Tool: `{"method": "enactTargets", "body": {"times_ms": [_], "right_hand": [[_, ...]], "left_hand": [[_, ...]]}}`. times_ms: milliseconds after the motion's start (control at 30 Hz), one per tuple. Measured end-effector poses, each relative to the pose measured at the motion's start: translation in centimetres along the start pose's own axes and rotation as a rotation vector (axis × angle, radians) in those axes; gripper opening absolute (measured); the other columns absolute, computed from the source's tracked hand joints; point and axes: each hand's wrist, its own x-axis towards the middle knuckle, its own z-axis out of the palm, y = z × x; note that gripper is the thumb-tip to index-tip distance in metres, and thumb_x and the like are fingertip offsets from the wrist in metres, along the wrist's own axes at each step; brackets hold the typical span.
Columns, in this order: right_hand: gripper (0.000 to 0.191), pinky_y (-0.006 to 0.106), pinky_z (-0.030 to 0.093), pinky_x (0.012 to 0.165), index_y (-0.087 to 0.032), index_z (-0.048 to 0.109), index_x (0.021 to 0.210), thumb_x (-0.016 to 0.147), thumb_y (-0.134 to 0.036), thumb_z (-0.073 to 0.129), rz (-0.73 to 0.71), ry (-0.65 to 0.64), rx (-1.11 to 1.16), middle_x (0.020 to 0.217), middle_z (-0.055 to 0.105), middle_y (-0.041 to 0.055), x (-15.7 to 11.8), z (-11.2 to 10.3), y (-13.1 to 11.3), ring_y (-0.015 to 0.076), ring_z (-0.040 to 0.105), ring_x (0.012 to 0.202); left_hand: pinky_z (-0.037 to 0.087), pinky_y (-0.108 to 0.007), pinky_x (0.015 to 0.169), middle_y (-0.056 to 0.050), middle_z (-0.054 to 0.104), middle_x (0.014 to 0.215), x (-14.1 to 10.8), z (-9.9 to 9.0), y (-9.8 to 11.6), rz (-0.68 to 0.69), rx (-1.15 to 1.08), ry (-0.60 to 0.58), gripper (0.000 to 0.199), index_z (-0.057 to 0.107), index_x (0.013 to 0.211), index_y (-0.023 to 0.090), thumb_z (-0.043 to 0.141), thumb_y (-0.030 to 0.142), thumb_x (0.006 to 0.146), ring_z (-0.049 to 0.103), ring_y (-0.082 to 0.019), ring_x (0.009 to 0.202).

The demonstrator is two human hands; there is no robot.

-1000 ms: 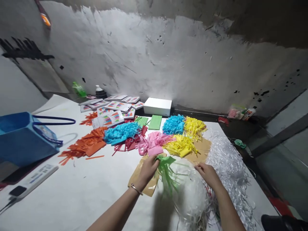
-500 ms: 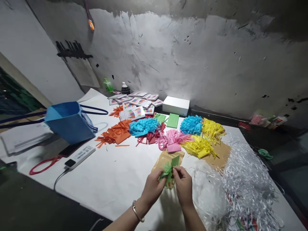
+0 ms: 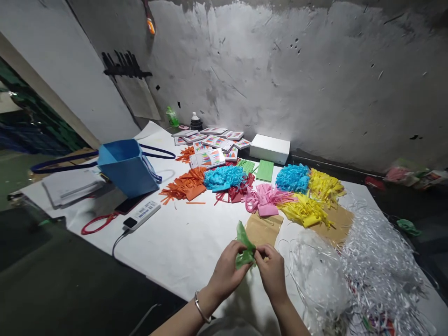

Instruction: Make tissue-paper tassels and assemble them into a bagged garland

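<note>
Between my two hands is a piece of green tissue paper [image 3: 241, 233], its upper end standing up and its lower part bunched. My left hand [image 3: 229, 268] grips it from the left with thumb and fingers. On the other side my right hand [image 3: 272, 270] pinches its right edge, fingertips close to those of the left. Behind them a brown paper sheet [image 3: 264, 228] lies on the white table. Beyond that sit pink fringed paper [image 3: 264, 198] and yellow fringed paper [image 3: 306, 210]. A flat green paper stack [image 3: 265, 171] lies farther back.
A blue bag [image 3: 128, 168] stands at left, near a white power bank [image 3: 143, 215] with a cable. Orange fringe [image 3: 185, 184], blue fringe [image 3: 224, 177], printed packets [image 3: 210, 157] and a white box [image 3: 269, 148] fill the back. White plastic strings [image 3: 381, 261] pile up at right.
The green tissue paper has turned, its upper end now tilting left instead of right. Both hands stay closed on it. The whole scene has shifted right as the camera turned left.
</note>
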Motion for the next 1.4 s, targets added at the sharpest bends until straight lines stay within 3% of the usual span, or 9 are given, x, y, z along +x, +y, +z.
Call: {"method": "enactTargets", "body": {"times_ms": [200,467,667,767,833,933,1133,1267,1400], "right_hand": [[0.018,0.024,0.042,0.061,-0.019,0.061,0.063,0.078,-0.028,0.062,0.045,-0.022,0.031,0.063,0.06,-0.0012,-1.1,0.6,0.2,0.0151,0.056,0.063],[0.018,0.027,0.045,0.067,-0.018,0.066,0.068,0.077,-0.033,0.065,0.137,-0.154,0.166,0.069,0.065,0.0014,-1.3,-0.2,0.8,0.0176,0.059,0.069],[0.004,0.033,0.042,0.077,-0.021,0.056,0.08,0.081,-0.021,0.053,-0.148,0.034,-0.294,0.08,0.061,0.0027,-1.7,-0.7,0.9,0.0201,0.056,0.08],[0.02,0.036,0.039,0.085,-0.02,0.057,0.102,0.082,-0.018,0.052,-0.23,-0.042,-0.393,0.092,0.064,0.0056,-1.9,-0.7,1.2,0.0218,0.057,0.089],[0.024,0.037,0.037,0.086,-0.02,0.06,0.101,0.081,-0.013,0.05,-0.239,-0.129,-0.447,0.089,0.066,0.0047,-1.8,-0.7,1.4,0.0215,0.058,0.086],[0.025,0.035,0.037,0.084,-0.02,0.064,0.086,0.078,-0.007,0.045,-0.206,-0.153,-0.495,0.082,0.068,0.0041,-1.6,-0.8,1.5,0.0217,0.059,0.083],[0.031,0.03,0.042,0.078,-0.021,0.066,0.088,0.076,-0.008,0.042,-0.106,-0.146,-0.401,0.087,0.071,0.0037,-0.8,-1.9,2.0,0.0208,0.062,0.085],[0.027,0.029,0.043,0.073,-0.021,0.066,0.084,0.078,-0.012,0.041,-0.011,-0.118,-0.424,0.082,0.07,0.0039,-0.2,-3.3,3.5,0.0208,0.063,0.079],[0.029,0.032,0.042,0.076,-0.02,0.066,0.087,0.076,-0.008,0.041,-0.149,-0.036,-0.474,0.082,0.07,0.0045,0.0,-4.6,4.4,0.0209,0.061,0.079]], "left_hand": [[0.048,-0.033,0.079,-0.005,0.062,0.09,0.3,-0.8,0.1,-0.115,-0.131,0.019,0.023,0.06,0.091,0.018,0.059,0.04,0.084,0.058,-0.02,0.087],[0.048,-0.027,0.071,-0.005,0.068,0.081,0.7,-1.3,-0.4,-0.179,-0.181,-0.085,0.026,0.067,0.082,0.018,0.05,0.037,0.088,0.06,-0.017,0.076],[0.043,-0.027,0.067,-0.003,0.064,0.075,0.7,-1.3,-0.4,-0.079,0.142,-0.153,0.016,0.062,0.077,0.019,0.049,0.025,0.084,0.057,-0.017,0.071],[0.04,-0.026,0.062,-0.002,0.06,0.07,0.8,-1.1,-0.3,-0.089,0.221,-0.202,0.018,0.056,0.072,0.019,0.045,0.023,0.085,0.055,-0.016,0.066],[0.039,-0.026,0.061,-0.001,0.058,0.069,0.9,-1.0,-0.1,-0.073,0.239,-0.218,0.018,0.053,0.07,0.02,0.043,0.024,0.085,0.053,-0.016,0.065],[0.04,-0.026,0.064,-0.002,0.059,0.078,1.0,-0.7,-0.1,-0.018,0.215,-0.228,0.005,0.053,0.079,0.019,0.049,0.018,0.077,0.054,-0.017,0.072],[0.042,-0.028,0.072,-0.003,0.065,0.085,2.0,-0.3,-1.0,-0.038,0.264,-0.248,0.033,0.061,0.087,0.02,0.045,0.002,0.064,0.059,-0.019,0.08],[0.043,-0.032,0.082,-0.005,0.066,0.092,3.1,-2.3,-1.3,-0.104,0.402,-0.257,0.036,0.067,0.09,0.021,0.047,0.001,0.066,0.06,-0.022,0.091],[0.041,-0.034,0.095,-0.009,0.06,0.121,4.1,-5.0,-0.9,-0.107,0.168,-0.47,0.037,0.063,0.114,0.022,0.065,0.026,0.077,0.055,-0.025,0.112]]}}
